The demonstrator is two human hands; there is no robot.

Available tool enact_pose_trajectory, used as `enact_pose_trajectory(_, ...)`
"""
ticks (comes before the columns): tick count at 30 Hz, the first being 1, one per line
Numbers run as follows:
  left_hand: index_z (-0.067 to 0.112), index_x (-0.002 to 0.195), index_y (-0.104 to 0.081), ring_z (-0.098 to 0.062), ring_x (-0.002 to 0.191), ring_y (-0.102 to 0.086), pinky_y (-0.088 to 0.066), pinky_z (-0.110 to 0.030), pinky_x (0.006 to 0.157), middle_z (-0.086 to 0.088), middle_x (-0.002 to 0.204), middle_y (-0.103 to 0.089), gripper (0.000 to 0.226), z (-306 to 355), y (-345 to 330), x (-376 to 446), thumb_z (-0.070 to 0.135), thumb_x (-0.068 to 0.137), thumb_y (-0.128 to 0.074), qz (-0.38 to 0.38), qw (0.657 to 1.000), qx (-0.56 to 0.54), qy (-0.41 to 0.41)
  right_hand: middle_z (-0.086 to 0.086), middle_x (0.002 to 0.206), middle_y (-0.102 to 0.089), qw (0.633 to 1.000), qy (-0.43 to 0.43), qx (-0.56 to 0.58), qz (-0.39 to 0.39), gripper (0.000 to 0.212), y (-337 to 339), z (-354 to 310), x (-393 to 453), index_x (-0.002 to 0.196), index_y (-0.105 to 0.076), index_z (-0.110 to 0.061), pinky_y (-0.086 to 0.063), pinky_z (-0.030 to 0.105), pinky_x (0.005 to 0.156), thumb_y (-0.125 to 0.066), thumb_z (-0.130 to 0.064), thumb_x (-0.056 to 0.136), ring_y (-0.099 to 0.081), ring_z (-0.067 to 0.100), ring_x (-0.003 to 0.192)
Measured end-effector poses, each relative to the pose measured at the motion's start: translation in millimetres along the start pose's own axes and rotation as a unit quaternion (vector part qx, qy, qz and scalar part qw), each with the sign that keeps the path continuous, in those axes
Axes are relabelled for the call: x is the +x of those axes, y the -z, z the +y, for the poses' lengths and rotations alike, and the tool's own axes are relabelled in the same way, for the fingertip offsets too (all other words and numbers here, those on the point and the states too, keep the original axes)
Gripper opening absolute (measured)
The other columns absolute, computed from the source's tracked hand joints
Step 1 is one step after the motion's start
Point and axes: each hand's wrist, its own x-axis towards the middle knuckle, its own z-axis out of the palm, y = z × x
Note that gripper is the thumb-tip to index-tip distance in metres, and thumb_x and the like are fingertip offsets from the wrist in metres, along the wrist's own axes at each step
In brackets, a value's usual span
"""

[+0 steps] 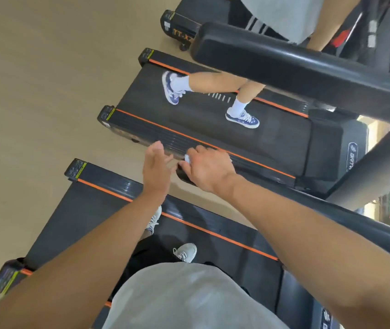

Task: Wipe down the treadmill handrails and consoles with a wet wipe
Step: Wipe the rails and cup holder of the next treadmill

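Gripping the end of a black handrail [331, 210] with the right hand [207, 170], fingers curled over the rail's tip and a white wipe [187, 158] bunched under them, only a small fold of it showing at the fingertips. Hovering just beside it, the left hand [157, 170], held flat and edge-on, fingers straight and together, holding nothing, not touching rail or wipe. Running from the gripped tip down to the right edge of the view, the rail as a long dark bar passing under the right forearm. Standing on the near treadmill [225, 236], two pale sneakers [187, 252] on its dark belt, orange stripes along both side rails, a light grey shirt filling the bottom of the view. Walking on the next treadmill [213, 129] beyond the hands, another person in blue sneakers [242, 118] and white socks, one foot lifted at the rear. Crossing the upper right, a thick black bar [284, 65] of that machine. Lying beneath everything, a tan floor [35, 103], with a third machine's rear end at the top.
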Motion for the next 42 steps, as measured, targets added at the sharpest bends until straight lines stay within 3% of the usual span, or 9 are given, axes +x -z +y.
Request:
enact_pose_trajectory(6,0.03,0.116,-0.055,-0.019,0.113,-0.062,-0.053,-0.036,0.092,0.007,0.119,-0.055,0.017,-26,46,6,0.032,0.107,-0.041,0.057,0.997,0.048,0.02,0.011,0.128,-0.064,0.945,0.049,-0.288,-0.149,0.037,-6,-56,35,0.131,-0.062,-0.015,-0.049,0.049,0.093,-0.04,-0.028,0.105,-0.062,0.036,0.115)
enact_pose_trajectory(12,0.039,0.103,-0.062,-0.018,0.109,-0.067,-0.051,-0.044,0.102,0.004,0.121,-0.063,0.014,-25,78,23,0.035,0.105,-0.048,0.027,0.992,0.121,0.03,0.023,0.132,-0.044,0.888,0.131,-0.427,-0.113,0.063,-29,-59,-3,0.147,-0.043,-0.001,-0.025,0.06,0.111,-0.025,-0.044,0.105,-0.037,0.045,0.127)
enact_pose_trajectory(19,0.026,0.115,-0.066,-0.018,0.107,-0.066,-0.052,-0.047,0.099,0.014,0.107,-0.066,0.052,-20,52,32,0.062,0.086,-0.042,-0.081,0.975,0.205,-0.017,-0.001,0.147,-0.048,0.998,-0.024,0.047,-0.033,0.049,9,-3,-25,0.149,-0.043,-0.029,-0.042,0.044,0.099,-0.039,-0.05,0.106,-0.049,0.027,0.13)
enact_pose_trajectory(22,0.026,0.109,-0.066,-0.017,0.105,-0.066,-0.052,-0.05,0.098,0.01,0.105,-0.068,0.049,-9,38,34,0.06,0.085,-0.039,-0.117,0.969,0.217,-0.008,0.001,0.132,-0.063,0.966,-0.129,0.176,-0.14,0.049,32,1,3,0.132,-0.058,-0.03,-0.043,0.04,0.095,-0.028,-0.059,0.106,-0.057,0.028,0.122)
enact_pose_trajectory(26,0.028,0.108,-0.066,-0.011,0.106,-0.065,-0.05,-0.042,0.1,0.013,0.106,-0.069,0.043,7,24,39,0.056,0.087,-0.041,-0.148,0.96,0.236,0.0,0.011,0.154,-0.046,0.908,-0.163,0.238,-0.305,0.049,54,11,34,0.135,-0.057,-0.026,-0.027,0.039,0.114,-0.022,-0.051,0.11,-0.041,0.031,0.142)
enact_pose_trajectory(31,0.026,0.107,-0.069,-0.009,0.107,-0.064,-0.047,-0.035,0.103,0.012,0.104,-0.071,0.033,14,11,52,0.05,0.096,-0.049,-0.224,0.942,0.248,-0.016,0.007,0.163,-0.034,0.867,-0.288,0.255,-0.316,0.068,32,64,1,0.154,-0.042,-0.016,-0.019,0.041,0.12,-0.018,-0.059,0.107,-0.031,0.028,0.15)
enact_pose_trajectory(33,0.022,0.109,-0.069,-0.006,0.108,-0.062,-0.047,-0.034,0.104,0.012,0.106,-0.071,0.028,14,1,55,0.04,0.103,-0.049,-0.268,0.926,0.265,-0.026,0.01,0.147,-0.054,0.886,-0.309,0.215,-0.272,0.071,19,82,-25,0.141,-0.055,-0.016,-0.033,0.043,0.113,-0.011,-0.059,0.106,-0.047,0.033,0.138)
enact_pose_trajectory(36,0.026,0.113,-0.069,-0.004,0.111,-0.061,-0.045,-0.032,0.104,0.016,0.111,-0.07,0.033,13,-14,56,0.047,0.102,-0.046,-0.324,0.897,0.298,-0.044,0.002,0.085,-0.064,0.965,-0.245,0.091,-0.033,0.08,-3,63,-58,0.103,-0.064,-0.014,-0.047,0.045,0.084,0.008,-0.049,0.104,-0.066,0.037,0.087)
enact_pose_trajectory(42,0.029,0.112,-0.067,-0.002,0.107,-0.062,-0.046,-0.025,0.097,0.016,0.111,-0.07,0.037,23,-55,42,0.054,0.099,-0.043,-0.409,0.854,0.312,-0.08,0.002,0.146,-0.055,0.958,-0.226,0.099,0.148,0.052,-42,-4,-63,0.147,-0.051,-0.016,-0.029,0.045,0.119,-0.023,-0.04,0.11,-0.046,0.025,0.137)
